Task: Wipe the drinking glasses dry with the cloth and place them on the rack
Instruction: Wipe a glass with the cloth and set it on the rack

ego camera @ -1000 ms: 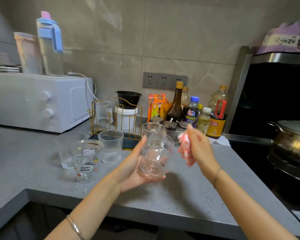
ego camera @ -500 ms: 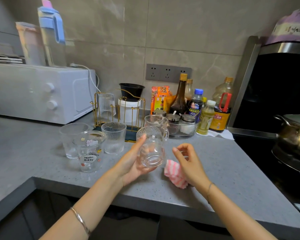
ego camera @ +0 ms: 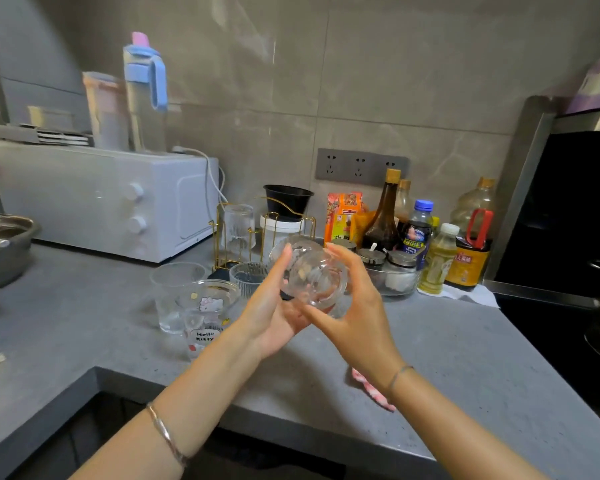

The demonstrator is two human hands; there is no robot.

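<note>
now both my hands, left hand (ego camera: 274,306) and right hand (ego camera: 354,313), are clenched around one clear glass (ego camera: 314,282) above the tabletop (ego camera: 465,358). pink cloth (ego camera: 371,389) lies on the tabletop under my right wrist; gold rack (ego camera: 257,233) stands behind.

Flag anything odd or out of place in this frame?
Nothing spilled or broken. One oddity: the cloth lies crumpled at the counter's front edge, mostly hidden under the right wrist, while the left hand and right hand both hold the glass bare. The rack holds only one glass.
</note>
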